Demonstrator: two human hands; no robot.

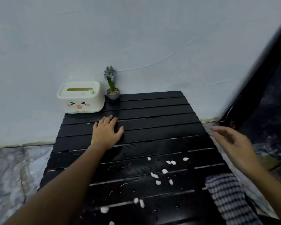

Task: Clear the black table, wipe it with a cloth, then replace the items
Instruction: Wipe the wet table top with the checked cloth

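Our left hand [106, 133] lay flat, fingers straight, on the black worktop [161, 111]; beyond them sat a tissue box [80, 97], no lettering legible. Our right hand [234, 143] hovered, fingers loose, holding nothing.

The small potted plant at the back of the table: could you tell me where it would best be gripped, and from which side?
Probably by the round grey pot, not the stem. Come from the right or front: the tissue box stands close on its left and the wall behind. The left hand, flat on the black table, is nearest.
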